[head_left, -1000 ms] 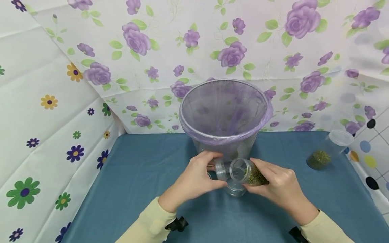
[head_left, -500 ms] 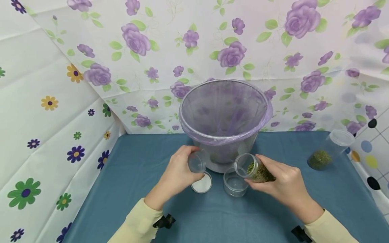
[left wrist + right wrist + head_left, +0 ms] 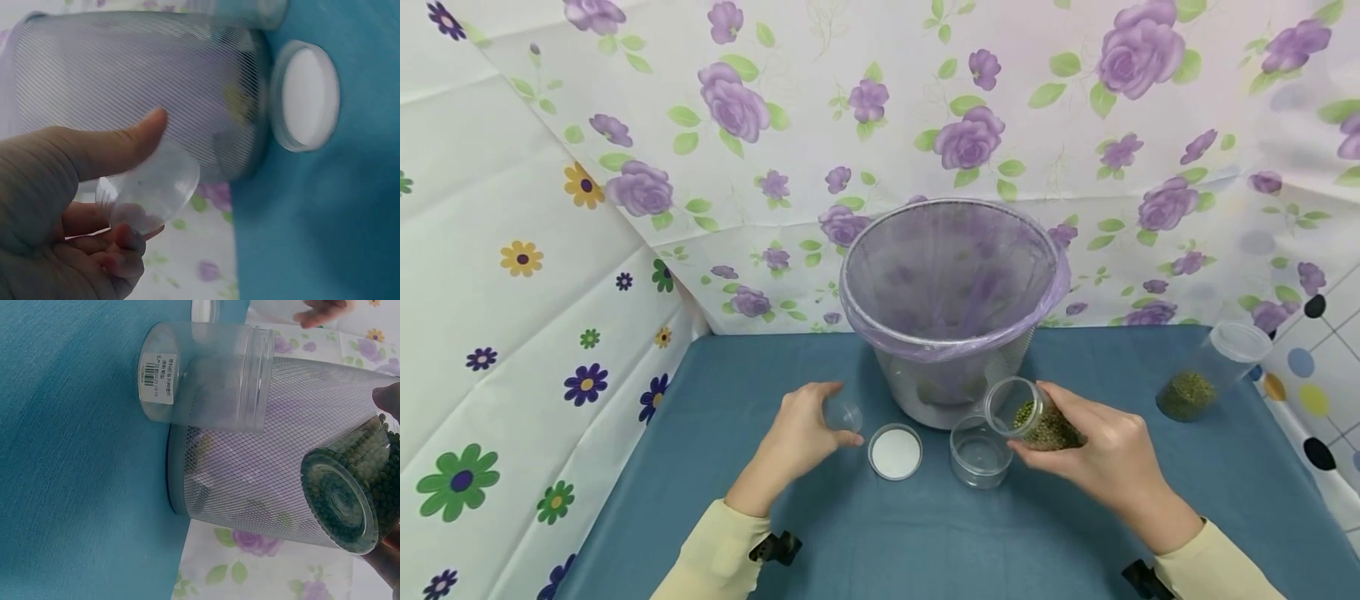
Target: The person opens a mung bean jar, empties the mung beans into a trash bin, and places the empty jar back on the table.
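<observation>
In the head view, a small clear lid (image 3: 842, 414) is held by the left hand (image 3: 801, 433), between the thumb and the curled fingers, just above the blue table (image 3: 737, 500). A white lid (image 3: 895, 453) lies flat just to the right of these fingers. An open jar of green beans (image 3: 1033, 421) is gripped by the right hand (image 3: 1093, 454) and is tilted, its mouth being directly over an empty clear jar (image 3: 979, 450) that stands in front of the mesh bin (image 3: 951, 308). The jar is judged to be already uncapped, while the pouring seems not yet done, as no beans are seen in the empty jar. A second bean jar (image 3: 1210, 371) stands well apart, beyond the right hand.

In the left wrist view, the clear lid (image 3: 150, 190) is pinched by the thumb (image 3: 106, 147) against the fingertips (image 3: 125, 240); the white lid (image 3: 306, 94) lies past the thumb tip.

In the right wrist view, the bean jar (image 3: 347, 494) is seen from its bottom, with a fingertip (image 3: 389, 400) on its side, and the empty jar (image 3: 206, 375) stands beyond it on the table.
</observation>
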A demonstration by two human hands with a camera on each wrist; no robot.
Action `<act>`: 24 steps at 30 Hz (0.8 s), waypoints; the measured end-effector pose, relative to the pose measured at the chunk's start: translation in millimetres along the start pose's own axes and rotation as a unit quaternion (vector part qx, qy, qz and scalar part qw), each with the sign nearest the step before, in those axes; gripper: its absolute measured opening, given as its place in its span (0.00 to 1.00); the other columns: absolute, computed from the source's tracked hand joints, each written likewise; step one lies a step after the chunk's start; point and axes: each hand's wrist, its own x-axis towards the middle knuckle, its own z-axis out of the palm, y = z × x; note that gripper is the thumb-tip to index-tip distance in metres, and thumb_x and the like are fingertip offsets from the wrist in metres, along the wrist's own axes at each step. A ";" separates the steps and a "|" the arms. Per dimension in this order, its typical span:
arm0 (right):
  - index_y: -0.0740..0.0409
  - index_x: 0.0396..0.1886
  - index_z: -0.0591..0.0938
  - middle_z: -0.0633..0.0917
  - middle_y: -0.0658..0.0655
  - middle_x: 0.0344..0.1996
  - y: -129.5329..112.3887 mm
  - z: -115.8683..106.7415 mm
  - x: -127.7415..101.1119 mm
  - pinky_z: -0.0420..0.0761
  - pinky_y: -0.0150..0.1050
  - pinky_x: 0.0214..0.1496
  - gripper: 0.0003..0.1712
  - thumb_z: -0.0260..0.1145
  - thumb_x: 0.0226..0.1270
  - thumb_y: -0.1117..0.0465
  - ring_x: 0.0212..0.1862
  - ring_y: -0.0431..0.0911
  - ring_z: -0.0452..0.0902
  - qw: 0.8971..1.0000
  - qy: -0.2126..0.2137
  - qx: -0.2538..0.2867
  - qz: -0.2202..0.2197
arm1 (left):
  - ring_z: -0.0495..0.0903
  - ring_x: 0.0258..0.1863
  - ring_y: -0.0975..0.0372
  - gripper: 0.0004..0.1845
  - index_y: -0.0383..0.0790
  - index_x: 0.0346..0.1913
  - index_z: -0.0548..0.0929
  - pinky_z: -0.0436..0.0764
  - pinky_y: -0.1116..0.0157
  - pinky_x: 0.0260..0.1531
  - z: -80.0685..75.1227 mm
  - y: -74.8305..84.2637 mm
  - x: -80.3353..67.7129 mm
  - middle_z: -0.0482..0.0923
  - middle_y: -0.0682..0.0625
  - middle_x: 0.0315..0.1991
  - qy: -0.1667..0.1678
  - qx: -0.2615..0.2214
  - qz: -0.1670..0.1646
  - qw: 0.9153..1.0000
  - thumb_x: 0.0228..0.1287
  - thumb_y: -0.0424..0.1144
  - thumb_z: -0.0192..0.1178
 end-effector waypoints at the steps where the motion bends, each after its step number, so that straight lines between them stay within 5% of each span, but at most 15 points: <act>1: 0.53 0.52 0.82 0.88 0.54 0.36 0.2 -0.2 -0.2 0.81 0.40 0.26 0.44 0.79 0.29 0.41 0.29 0.45 0.86 1.000 0.000 -0.001 0.000 | 0.73 0.61 0.54 0.44 0.42 0.61 0.74 0.77 0.53 0.53 2.3 -3.6 0.6 0.75 0.48 0.59 -0.001 0.000 -0.006 1.000 0.36 0.52 0.77; 4: 0.53 0.52 0.82 0.88 0.54 0.36 1.0 -0.2 -1.4 0.81 0.41 0.26 0.44 0.78 0.30 0.39 0.29 0.46 0.86 1.000 0.002 -0.002 0.000 | 0.81 0.43 0.57 0.45 0.42 0.61 0.75 0.80 0.57 0.45 9.2 -13.6 2.8 0.80 0.47 0.53 -0.008 -0.005 -0.021 1.000 0.35 0.53 0.77; 8: 0.53 0.52 0.83 0.88 0.55 0.35 1.7 0.4 -2.6 0.81 0.41 0.26 0.44 0.79 0.29 0.40 0.29 0.46 0.85 1.000 0.002 0.000 0.001 | 0.76 0.23 0.63 0.45 0.42 0.61 0.74 0.79 0.59 0.40 19.1 -27.9 6.4 0.80 0.47 0.52 -0.017 -0.008 -0.027 0.999 0.35 0.53 0.77; 15: 0.54 0.52 0.82 0.88 0.55 0.35 2.6 0.4 -3.2 0.81 0.40 0.25 0.45 0.81 0.26 0.42 0.29 0.46 0.85 1.000 -0.001 0.001 0.003 | 0.81 0.47 0.55 0.43 0.41 0.61 0.74 0.79 0.54 0.47 35.9 -46.8 11.9 0.78 0.49 0.56 -0.021 -0.016 -0.029 0.999 0.36 0.50 0.78; 24: 0.54 0.52 0.82 0.88 0.55 0.35 3.6 1.3 -3.2 0.81 0.40 0.25 0.46 0.82 0.24 0.43 0.28 0.45 0.85 1.000 -0.008 -0.002 0.008 | 0.77 0.55 0.54 0.44 0.43 0.61 0.74 0.77 0.53 0.51 48.8 -56.7 13.5 0.76 0.49 0.58 -0.027 -0.020 -0.023 0.999 0.34 0.50 0.78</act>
